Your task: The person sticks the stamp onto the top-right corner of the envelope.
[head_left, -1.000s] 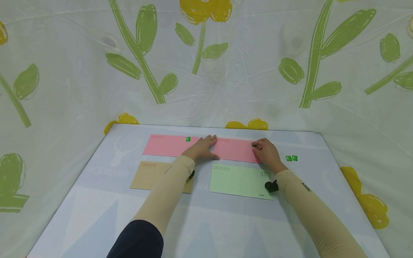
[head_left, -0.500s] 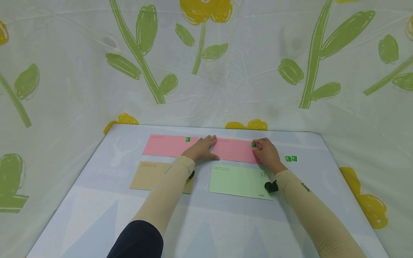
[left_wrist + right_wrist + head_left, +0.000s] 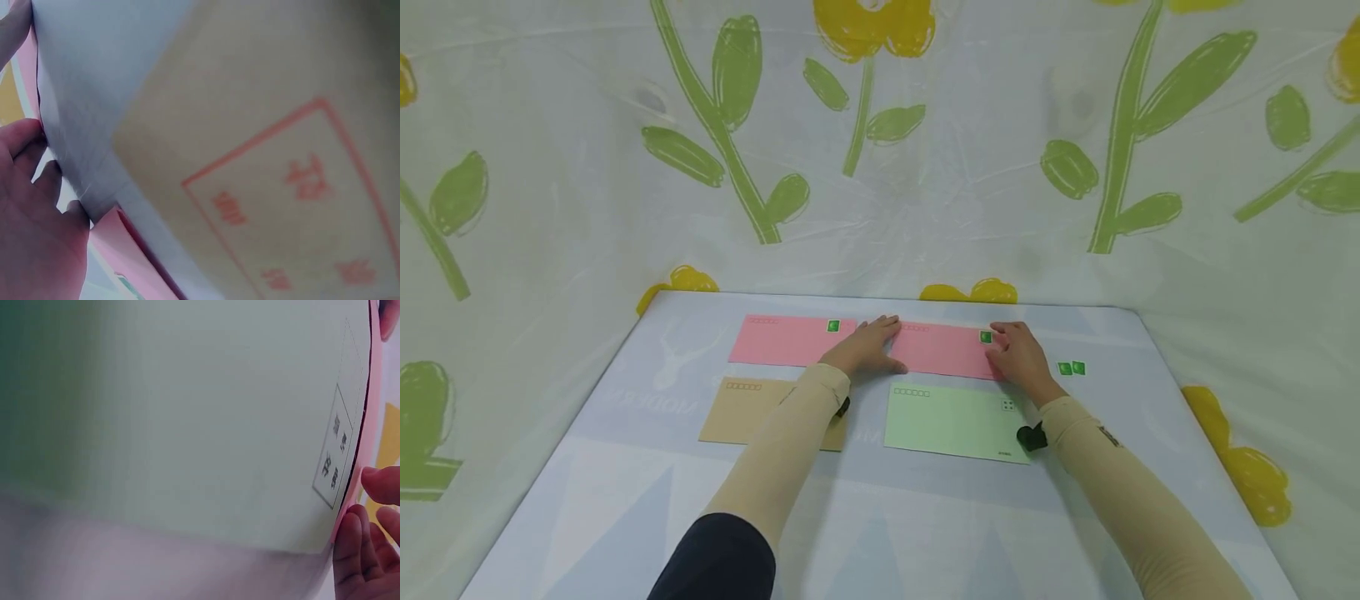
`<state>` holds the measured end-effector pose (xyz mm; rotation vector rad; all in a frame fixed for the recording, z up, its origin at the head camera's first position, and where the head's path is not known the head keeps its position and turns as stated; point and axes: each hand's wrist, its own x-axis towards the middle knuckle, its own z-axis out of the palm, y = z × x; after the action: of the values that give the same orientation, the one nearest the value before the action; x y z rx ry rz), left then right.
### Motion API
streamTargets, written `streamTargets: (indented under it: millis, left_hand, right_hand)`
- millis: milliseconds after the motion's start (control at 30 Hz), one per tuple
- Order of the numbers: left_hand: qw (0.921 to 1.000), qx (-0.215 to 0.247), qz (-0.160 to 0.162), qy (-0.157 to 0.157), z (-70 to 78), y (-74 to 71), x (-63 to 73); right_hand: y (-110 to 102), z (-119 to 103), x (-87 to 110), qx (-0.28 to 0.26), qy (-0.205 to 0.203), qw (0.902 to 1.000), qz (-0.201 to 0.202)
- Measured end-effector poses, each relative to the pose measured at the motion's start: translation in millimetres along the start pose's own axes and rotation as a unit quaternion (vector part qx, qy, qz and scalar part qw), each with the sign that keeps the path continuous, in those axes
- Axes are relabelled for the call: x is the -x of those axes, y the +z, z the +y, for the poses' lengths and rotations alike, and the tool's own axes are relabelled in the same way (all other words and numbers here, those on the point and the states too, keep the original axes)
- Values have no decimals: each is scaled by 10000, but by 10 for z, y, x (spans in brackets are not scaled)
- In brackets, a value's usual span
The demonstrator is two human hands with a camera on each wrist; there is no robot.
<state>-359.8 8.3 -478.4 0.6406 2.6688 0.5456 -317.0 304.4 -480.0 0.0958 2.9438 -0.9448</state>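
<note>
My left hand (image 3: 867, 346) rests with spread fingers at the left edge of the right pink envelope (image 3: 936, 350); its thumb touches the lower left corner. At that envelope's other end is my right hand (image 3: 1019, 354), its fingers loosely bent beside a green stamp (image 3: 986, 337) in the upper right corner. Nothing shows between those fingers, and the stamp lies flat, fully visible. A second pink envelope (image 3: 782, 340) to the left carries its own green stamp (image 3: 833, 326). In the right wrist view, the right fingertips (image 3: 352, 519) touch the pink envelope's edge.
Nearer me lie a brown envelope (image 3: 745, 410), partly under my left forearm, and a light green envelope (image 3: 951, 423) with a printed stamp box. Two loose green stamps (image 3: 1072, 368) lie right of my right hand. A flower-patterned curtain (image 3: 925, 208) stands behind the table (image 3: 865, 517).
My right fingers have let go of the stamp and opened slightly to its right, uncovering it on the pink envelope. The left hand holds its place. The head view has shifted slightly.
</note>
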Motion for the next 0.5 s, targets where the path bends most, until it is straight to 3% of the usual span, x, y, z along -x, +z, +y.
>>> streamTargets:
  millis: [500]
  left_hand:
    - [9995, -299, -89, 90, 42, -6, -56]
  right_hand:
    - [-51, 81, 105, -161, 264, 9995, 17]
